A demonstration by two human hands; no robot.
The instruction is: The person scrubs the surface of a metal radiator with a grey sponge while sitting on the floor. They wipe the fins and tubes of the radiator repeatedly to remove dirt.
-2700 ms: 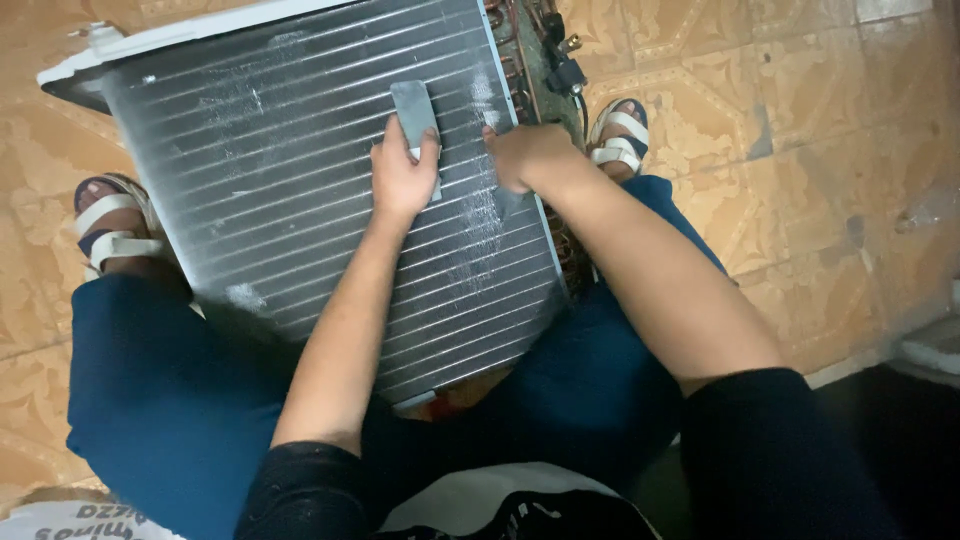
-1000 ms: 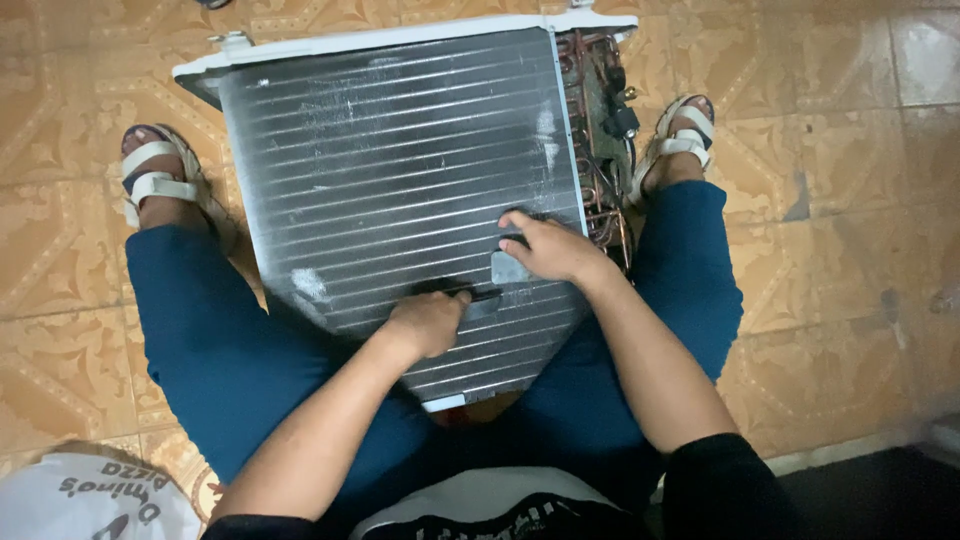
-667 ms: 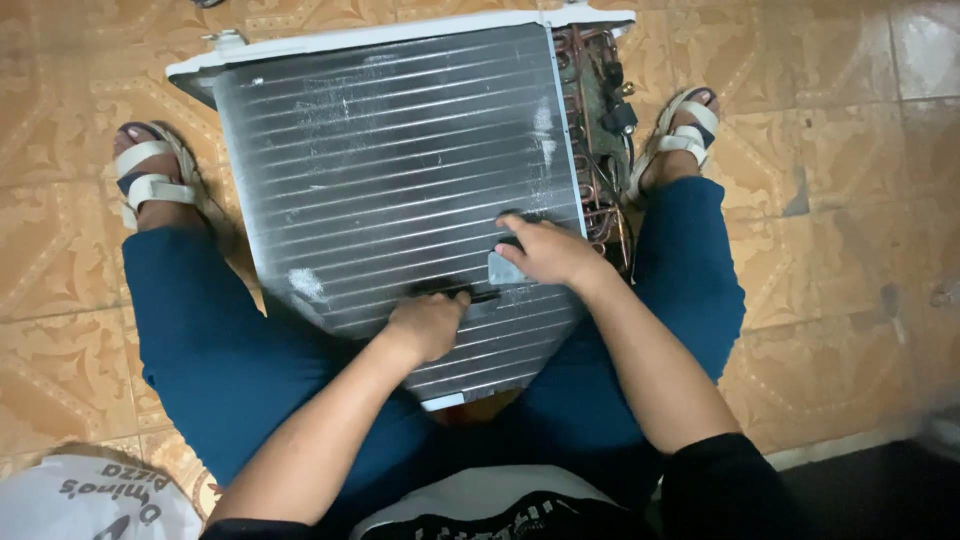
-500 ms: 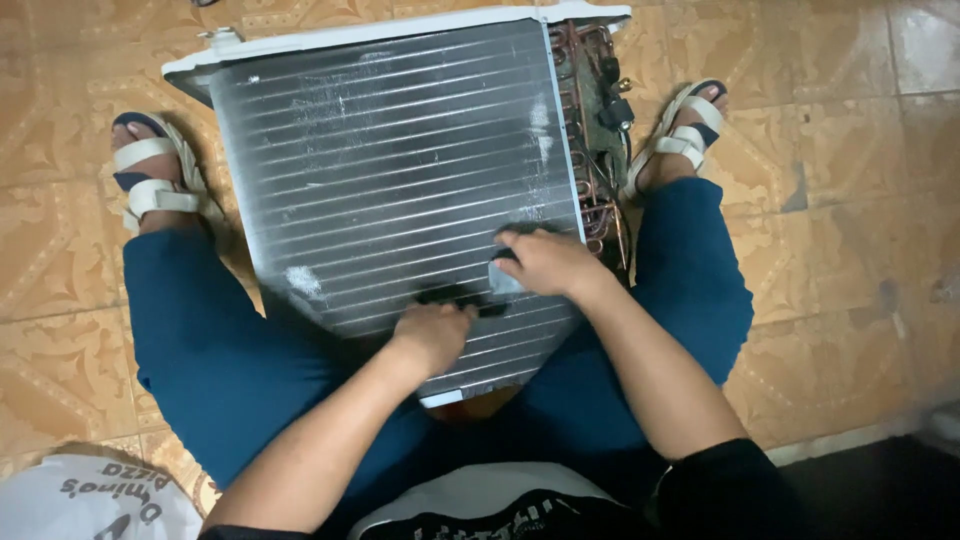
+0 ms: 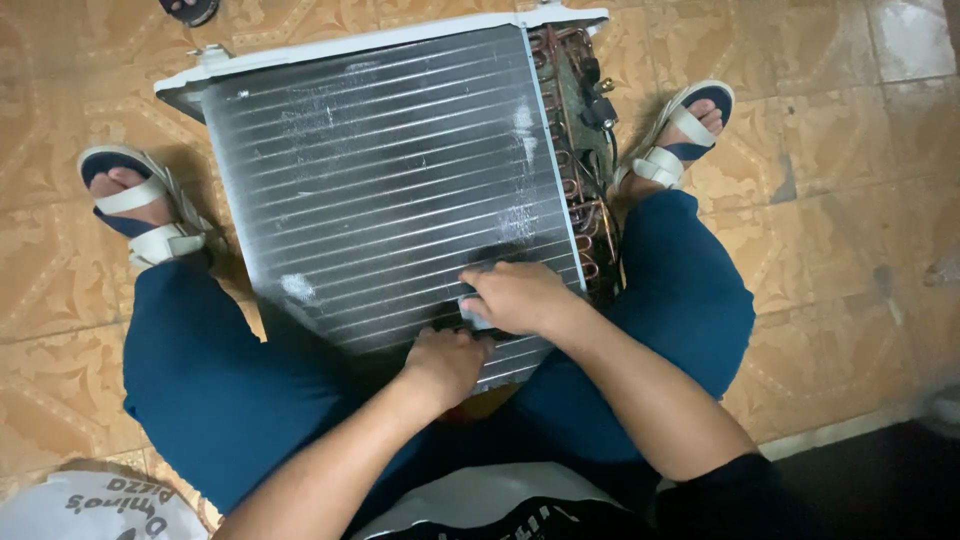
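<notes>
Sitting on the tiled floor [image 5: 860, 150] with our legs spread, we are looking down at a finned coil unit [image 5: 400, 190] that is leaning between our knees, its near edge resting at our lap and its far edge tilting away from us. Its face is showing as a broad grey sheet of fine metal fins crossed by many thin horizontal tubes, with pale dusty smears scattered near the far side and along the right. A white frame [image 5: 380, 42] is running along the far edge, and a cluster of copper pipe bends [image 5: 585, 150] is crowding the right side.

We are pressing our left hand [image 5: 445, 362] on the near part of the fins, fingers curled down, though we cannot tell whether it is gripping anything. Our right hand [image 5: 520, 298] is lying just beyond it, fingers closed over a small pale grey tool [image 5: 470, 310] that is sitting against the fins; most of the tool is hidden under the hand.

Our sandalled feet are resting on either side, the left foot [image 5: 135, 205] beside the left edge and the right foot [image 5: 680, 140] beside the pipes.
</notes>
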